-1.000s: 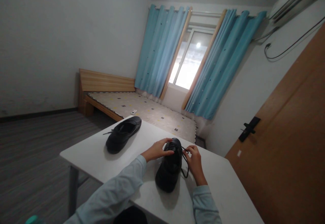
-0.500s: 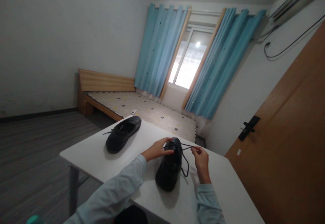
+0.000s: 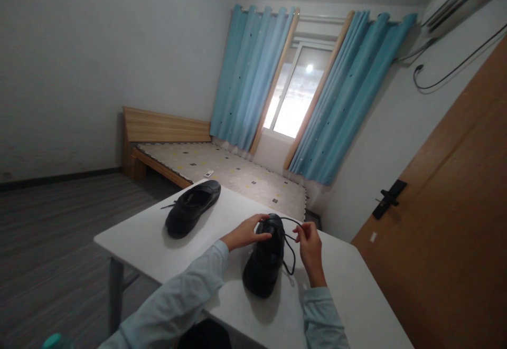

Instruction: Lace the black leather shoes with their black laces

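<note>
A black shoe (image 3: 261, 272) stands on the white table (image 3: 340, 280), its heel toward me and its toe pointing away. My left hand (image 3: 246, 234) grips its front part from the left side, with the thumb near the tongue and the fingers over the toe end. To the right of the shoe, my right hand (image 3: 311, 248) pinches a black shoelace (image 3: 293, 261) that runs out from the eyelets. A slack stretch of the lace curves down beside the shoe. A second black shoe (image 3: 184, 219) rests farther left, a lace end sticking out from its left side.
Beyond the table is a bed (image 3: 237, 172) with a patterned mattress and a small white object (image 3: 208, 173) on it. A wooden door (image 3: 447, 243) stands at the right. A turquoise cap (image 3: 53, 341) shows at the bottom left.
My right hand has moved slightly left toward the shoe, and the lace between it and the shoe has gone from nearly taut to a loose arc. My left hand stays put.
</note>
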{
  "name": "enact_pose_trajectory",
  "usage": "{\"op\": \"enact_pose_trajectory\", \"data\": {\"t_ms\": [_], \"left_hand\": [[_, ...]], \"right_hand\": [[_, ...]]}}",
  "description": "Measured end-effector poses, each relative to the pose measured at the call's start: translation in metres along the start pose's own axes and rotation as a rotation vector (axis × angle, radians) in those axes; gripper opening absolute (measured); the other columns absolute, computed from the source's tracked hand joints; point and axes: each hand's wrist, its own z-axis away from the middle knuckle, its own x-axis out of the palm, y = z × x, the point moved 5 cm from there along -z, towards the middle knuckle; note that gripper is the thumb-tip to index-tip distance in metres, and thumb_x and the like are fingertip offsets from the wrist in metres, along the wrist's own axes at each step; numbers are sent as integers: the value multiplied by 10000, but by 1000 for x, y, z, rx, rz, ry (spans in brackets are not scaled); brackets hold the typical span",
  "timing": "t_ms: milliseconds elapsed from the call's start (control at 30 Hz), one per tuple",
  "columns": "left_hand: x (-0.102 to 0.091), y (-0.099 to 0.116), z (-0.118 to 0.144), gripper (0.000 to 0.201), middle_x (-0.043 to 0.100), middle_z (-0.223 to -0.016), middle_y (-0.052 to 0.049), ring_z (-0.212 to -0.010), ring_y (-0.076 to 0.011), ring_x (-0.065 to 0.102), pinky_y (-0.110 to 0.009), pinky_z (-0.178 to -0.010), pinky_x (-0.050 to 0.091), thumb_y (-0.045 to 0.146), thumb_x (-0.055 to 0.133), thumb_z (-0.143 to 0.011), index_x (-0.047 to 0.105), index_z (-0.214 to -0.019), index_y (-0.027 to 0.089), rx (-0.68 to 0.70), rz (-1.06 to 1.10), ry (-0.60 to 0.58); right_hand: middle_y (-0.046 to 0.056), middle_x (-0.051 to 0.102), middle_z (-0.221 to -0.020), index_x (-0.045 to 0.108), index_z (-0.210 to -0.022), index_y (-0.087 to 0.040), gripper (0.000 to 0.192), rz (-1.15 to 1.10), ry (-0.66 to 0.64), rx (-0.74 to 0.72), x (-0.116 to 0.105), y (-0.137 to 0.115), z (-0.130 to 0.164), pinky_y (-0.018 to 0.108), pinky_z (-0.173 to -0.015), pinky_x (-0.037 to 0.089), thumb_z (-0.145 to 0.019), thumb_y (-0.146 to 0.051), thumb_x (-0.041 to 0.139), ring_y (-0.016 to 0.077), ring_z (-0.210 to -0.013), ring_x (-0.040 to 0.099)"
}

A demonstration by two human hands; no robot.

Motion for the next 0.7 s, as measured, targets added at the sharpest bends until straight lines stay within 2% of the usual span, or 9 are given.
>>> {"op": "enact_pose_trajectory", "data": {"t_ms": [133, 300, 367, 433, 567, 700], "left_hand": [[1, -2, -1, 660, 466, -1317, -147, -1203, -251, 460, -393, -1030, 354, 435, 651, -723, 430, -1274, 146, -3, -26, 8], [2, -4, -1, 684, 473, -1307, -155, -1207, -261, 455, -404, -1034, 345, 442, 651, -720, 408, -1283, 139, -24, -39, 1], [2, -5, -1, 685, 482, -1296, -156, -1198, -256, 464, -397, -1030, 350, 441, 648, -721, 405, -1281, 131, -33, -35, -2], [2, -4, -1, 687, 491, -1285, -155, -1187, -249, 473, -386, -1027, 355, 437, 646, -722, 400, -1281, 123, -42, -29, -4], [2, -2, 1, 676, 495, -1282, -146, -1189, -244, 473, -379, -1028, 354, 437, 643, -723, 403, -1277, 133, -58, -33, -7], [1, -1, 2, 673, 480, -1300, -141, -1208, -251, 453, -385, -1037, 341, 459, 632, -728, 406, -1277, 144, -72, -47, -12]], "right_hand": [[21, 628, -688, 521, -739, -200, 198, 313, -116, -150, 8, -2, 3, 268, -596, 428, -793, -389, 500, 158, -584, 567], [33, 661, -698, 599, -741, -193, 201, 393, -312, -181, 18, 1, 7, 265, -619, 418, -802, -347, 486, 184, -649, 604], [47, 673, -720, 632, -748, -190, 213, 412, -343, -185, 18, 2, 7, 272, -623, 421, -800, -344, 494, 194, -664, 604], [66, 668, -734, 653, -727, -188, 228, 448, -318, -212, 16, 2, 5, 290, -643, 428, -792, -354, 511, 213, -704, 597], [96, 653, -806, 654, -681, -185, 213, 519, -175, -262, 8, 6, 1, 347, -758, 428, -758, -361, 561, 251, -833, 573], [94, 650, -802, 636, -684, -175, 182, 513, -135, -180, 4, 19, -1, 336, -745, 444, -735, -334, 565, 237, -795, 593]]}}
